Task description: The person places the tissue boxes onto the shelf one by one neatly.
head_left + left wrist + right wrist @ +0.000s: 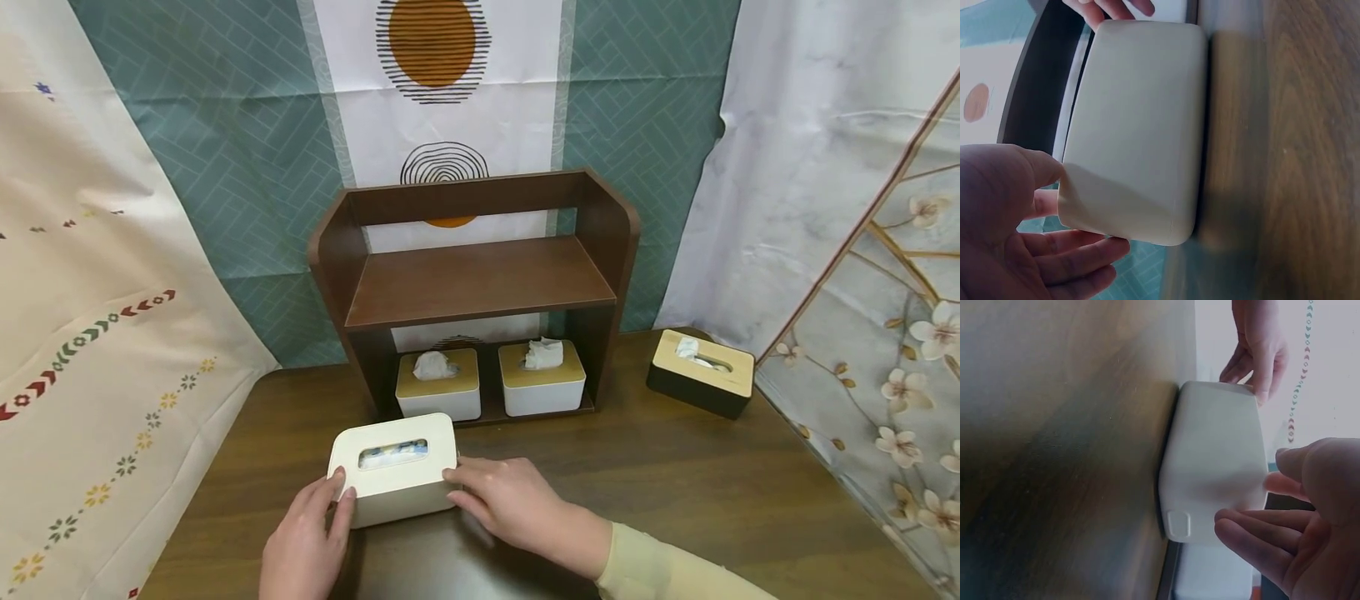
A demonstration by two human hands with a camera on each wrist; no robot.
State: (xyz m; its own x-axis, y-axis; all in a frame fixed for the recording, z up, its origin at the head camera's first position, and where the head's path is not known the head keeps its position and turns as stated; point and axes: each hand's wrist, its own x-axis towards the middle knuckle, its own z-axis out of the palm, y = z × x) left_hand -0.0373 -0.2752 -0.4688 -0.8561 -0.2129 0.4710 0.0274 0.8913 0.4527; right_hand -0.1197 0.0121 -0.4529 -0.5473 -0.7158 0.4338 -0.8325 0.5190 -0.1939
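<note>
A cream tissue box (401,504), with a slot in its lid showing a blue-and-white pack inside, sits at a slant on the table before the shelf. My left hand (306,533) holds its left end, thumb at the upper front edge and other fingers around the end, as the left wrist view shows. At the opposite end is my right hand (510,500), its fingertips right at the right side. In the right wrist view those fingers (1260,540) are fairly straight and the thumb stands apart from them.
A brown two-tier shelf (480,279) stands at the back, with two white tissue boxes, the left one (441,406) and the right one (543,398), on its lower level. At the right is a black tissue box (697,392) with a wooden lid. Patterned cloths hang around the table.
</note>
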